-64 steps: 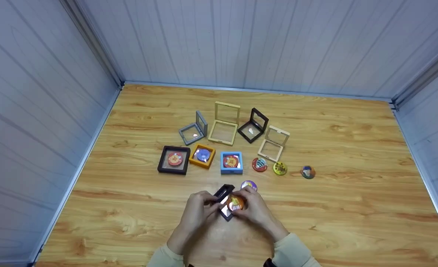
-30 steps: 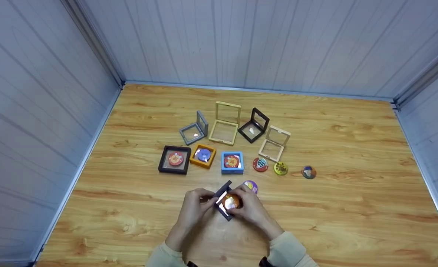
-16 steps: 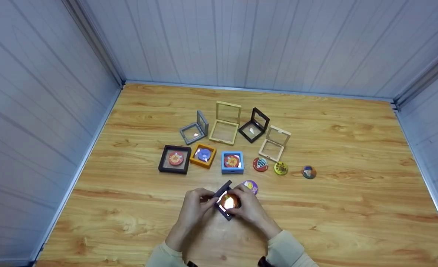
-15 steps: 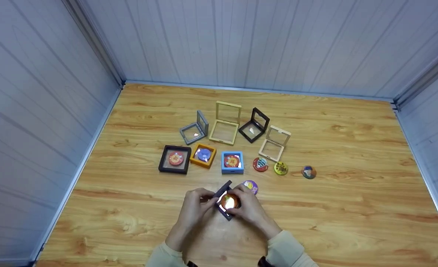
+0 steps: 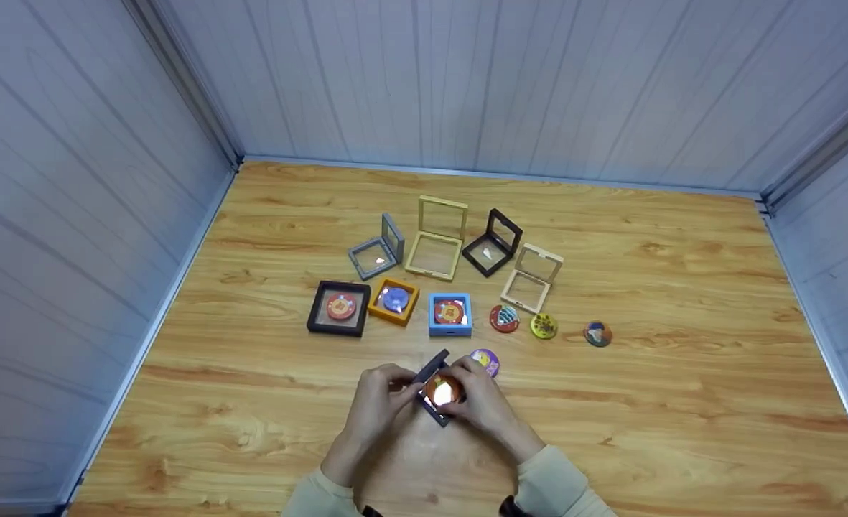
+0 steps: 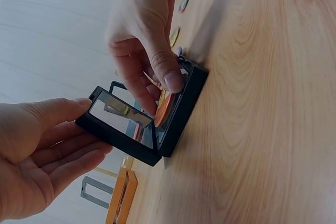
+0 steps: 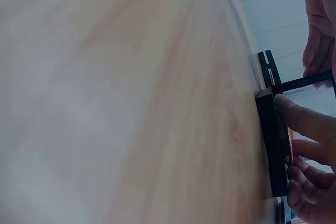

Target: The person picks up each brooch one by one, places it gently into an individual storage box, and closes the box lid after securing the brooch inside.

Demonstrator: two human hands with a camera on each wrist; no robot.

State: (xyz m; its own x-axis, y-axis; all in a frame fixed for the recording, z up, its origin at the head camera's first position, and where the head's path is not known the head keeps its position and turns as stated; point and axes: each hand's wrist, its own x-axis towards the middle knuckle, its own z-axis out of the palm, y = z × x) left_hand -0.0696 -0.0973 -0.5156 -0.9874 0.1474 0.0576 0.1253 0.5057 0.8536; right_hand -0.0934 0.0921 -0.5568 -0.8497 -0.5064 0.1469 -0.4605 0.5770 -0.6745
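Observation:
Near the front of the table, my left hand (image 5: pixel 375 403) pinches the raised lid of a small black display case (image 6: pixel 116 139) between thumb and fingers. The case stands open at its hinge, its base on the wood, with clear film in the lid. An orange round badge (image 6: pixel 164 109), glaring in the head view, is pinched by my right hand (image 5: pixel 488 406) over the film of the base. In the left wrist view the badge tilts, its lower edge right at the film. The right thumb (image 7: pixel 300 116) lies along the base's rim in the right wrist view.
Behind are a black case (image 5: pixel 337 330), an orange case (image 5: pixel 389 316) and a blue case (image 5: pixel 449 332), each holding a disc. Several opened cases, such as a yellow one (image 5: pixel 431 275), stand farther back. Round badges lie right: purple (image 5: pixel 492 361), red (image 5: pixel 504 319), yellow (image 5: pixel 543 326), orange-blue (image 5: pixel 597 333).
The right hand has shifted slightly left, bringing the orange badge farther over the case's base. The case has turned a little in the left hand's grip. Both hands barely move in the last half second.

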